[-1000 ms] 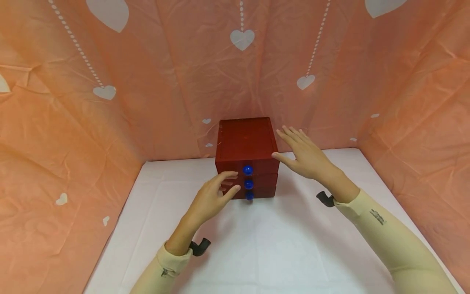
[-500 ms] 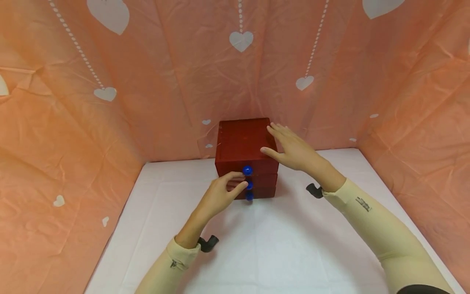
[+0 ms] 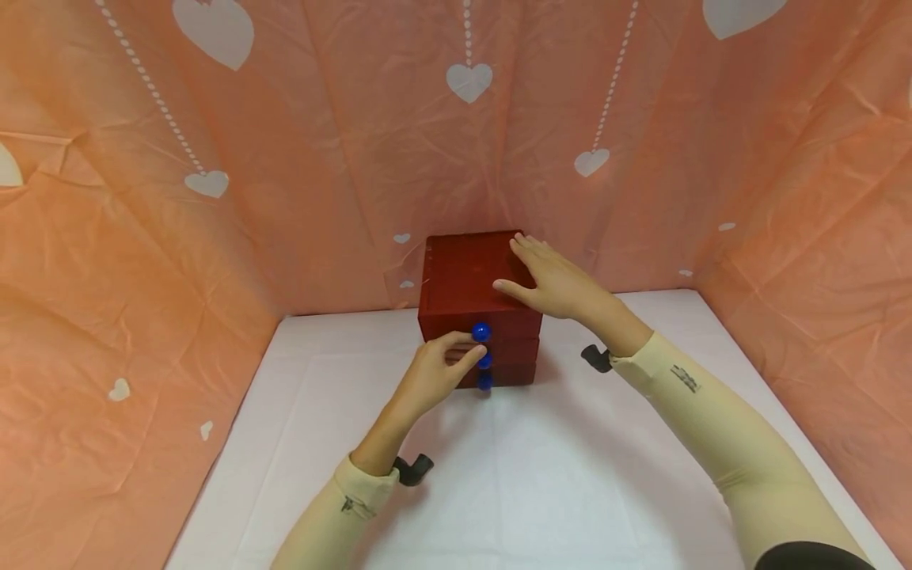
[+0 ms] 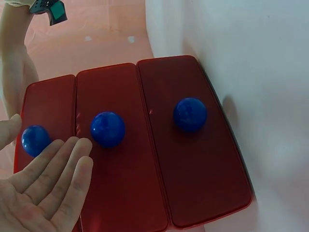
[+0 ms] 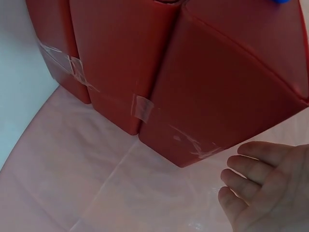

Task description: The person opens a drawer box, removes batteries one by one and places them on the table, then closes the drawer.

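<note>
A dark red three-drawer box (image 3: pixel 463 277) stands at the back of the table, all drawers closed. Blue round knobs run down its front: top knob (image 4: pixel 35 140), middle knob (image 4: pixel 107 129) and bottom knob (image 4: pixel 190 114). My left hand (image 3: pixel 432 376) is at the front, its extended fingers and thumb spread apart beside the top knob; whether they touch it I cannot tell. Over the right part of the box's top lies my right hand (image 3: pixel 559 286), fingers extended and thumb apart. Contact with the top is unclear; the right wrist view shows those fingers (image 5: pixel 246 169) near the top edge.
A white cloth (image 3: pixel 541 491) covers the table. Behind and at the sides hangs a peach curtain (image 3: pixel 342 182) with white hearts, close behind the box. Clear tape (image 5: pixel 143 107) crosses the seams on the box's side. Black wrist mounts (image 3: pixel 413 470) jut from both cuffs.
My left hand has moved right, up to the knobs. My right hand has come left from beside the box to over its top. The box and its drawers have not moved.
</note>
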Motion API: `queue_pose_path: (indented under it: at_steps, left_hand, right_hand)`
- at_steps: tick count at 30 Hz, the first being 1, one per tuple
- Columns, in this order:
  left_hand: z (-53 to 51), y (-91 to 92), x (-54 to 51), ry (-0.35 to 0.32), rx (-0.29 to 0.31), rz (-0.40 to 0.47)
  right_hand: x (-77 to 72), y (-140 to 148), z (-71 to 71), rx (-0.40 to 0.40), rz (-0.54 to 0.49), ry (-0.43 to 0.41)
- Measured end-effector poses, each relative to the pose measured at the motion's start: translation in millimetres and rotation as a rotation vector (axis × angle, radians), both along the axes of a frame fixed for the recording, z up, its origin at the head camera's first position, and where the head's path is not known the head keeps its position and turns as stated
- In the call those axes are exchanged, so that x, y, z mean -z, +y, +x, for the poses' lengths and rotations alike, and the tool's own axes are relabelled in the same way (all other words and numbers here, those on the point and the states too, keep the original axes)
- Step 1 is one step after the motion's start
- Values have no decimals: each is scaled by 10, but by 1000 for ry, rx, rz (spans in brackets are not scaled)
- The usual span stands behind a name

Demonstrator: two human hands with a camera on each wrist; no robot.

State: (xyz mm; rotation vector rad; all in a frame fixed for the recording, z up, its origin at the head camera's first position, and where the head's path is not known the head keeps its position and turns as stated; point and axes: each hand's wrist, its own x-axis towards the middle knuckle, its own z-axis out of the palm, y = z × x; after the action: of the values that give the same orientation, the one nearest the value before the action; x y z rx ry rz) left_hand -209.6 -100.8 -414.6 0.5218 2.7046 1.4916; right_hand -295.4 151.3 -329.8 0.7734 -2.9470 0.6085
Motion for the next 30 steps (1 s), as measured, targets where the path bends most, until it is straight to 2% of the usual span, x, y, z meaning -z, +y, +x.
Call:
queue_pose_path:
  at_steps: [11,20,30]
  left_hand:
    - [-30,92,-6,3,-70,32]
    - [-40,139,1,28,-128,60]
    - [-46,156,-2,30,-141,90]
  right_hand:
    - [-30,-113,-106,12,13,-75]
    - [0,-207,-194,19,36,-93]
    - [16,-306,-241,35,66,-134]
